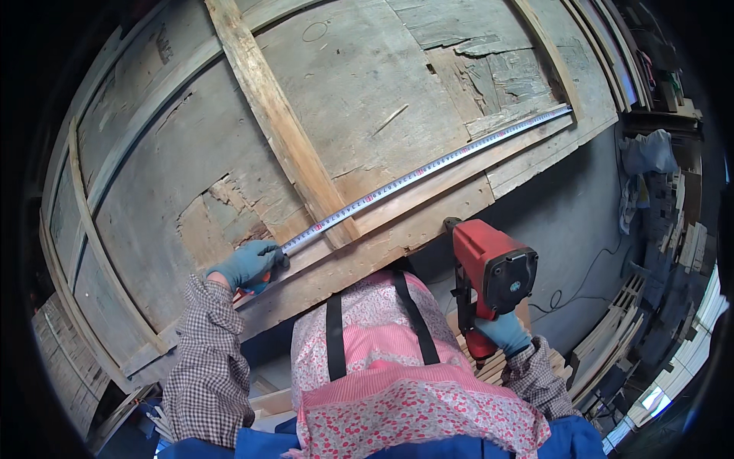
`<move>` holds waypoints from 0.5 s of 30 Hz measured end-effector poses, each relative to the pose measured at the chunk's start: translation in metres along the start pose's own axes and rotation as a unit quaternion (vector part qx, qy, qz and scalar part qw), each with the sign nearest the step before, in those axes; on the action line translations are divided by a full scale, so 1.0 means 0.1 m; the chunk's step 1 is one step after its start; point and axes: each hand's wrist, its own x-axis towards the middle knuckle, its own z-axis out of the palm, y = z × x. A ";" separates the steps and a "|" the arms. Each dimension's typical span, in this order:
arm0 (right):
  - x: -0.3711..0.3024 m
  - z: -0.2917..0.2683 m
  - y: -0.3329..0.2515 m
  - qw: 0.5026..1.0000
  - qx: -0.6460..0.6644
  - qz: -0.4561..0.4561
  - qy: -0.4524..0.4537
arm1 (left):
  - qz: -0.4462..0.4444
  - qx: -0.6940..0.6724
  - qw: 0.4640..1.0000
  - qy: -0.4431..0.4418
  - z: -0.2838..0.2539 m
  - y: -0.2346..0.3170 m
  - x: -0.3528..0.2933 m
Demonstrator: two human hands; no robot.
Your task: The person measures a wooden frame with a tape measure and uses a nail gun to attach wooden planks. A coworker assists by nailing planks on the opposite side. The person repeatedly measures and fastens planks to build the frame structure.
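My left hand [248, 265], in a blue-grey glove, is closed round the near end of a tape measure [413, 175]; an orange-red bit shows under the fingers. The white blade runs out along a wooden batten [451, 177] at the near edge of a large worn plywood panel [359, 84], up to the right-hand cross strip [552, 53]. My right hand [505, 333], gloved alike, grips the handle of a red and black nail gun [489, 264], held off the panel's near edge on the right. Its nose points up and left, close to the edge.
A wide cross strip [275, 115] runs across the panel, and the blade passes over its near end. Stacked wood strips [612, 336] lie on the right. A cable [569, 302] trails on the grey floor. A white bag [648, 153] hangs beyond the panel's right end.
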 end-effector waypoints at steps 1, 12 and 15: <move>0.01 0.06 0.04 1.000 -0.007 0.018 0.023 | 0.011 -0.011 1.000 -0.007 0.01 -0.05 0.02; 0.04 0.35 0.82 0.975 -0.220 -0.019 -0.011 | 0.008 0.000 1.000 -0.020 -0.04 -0.11 0.09; -0.06 0.37 0.57 0.979 -0.197 -0.029 0.049 | 0.016 0.007 1.000 -0.014 -0.04 -0.13 0.09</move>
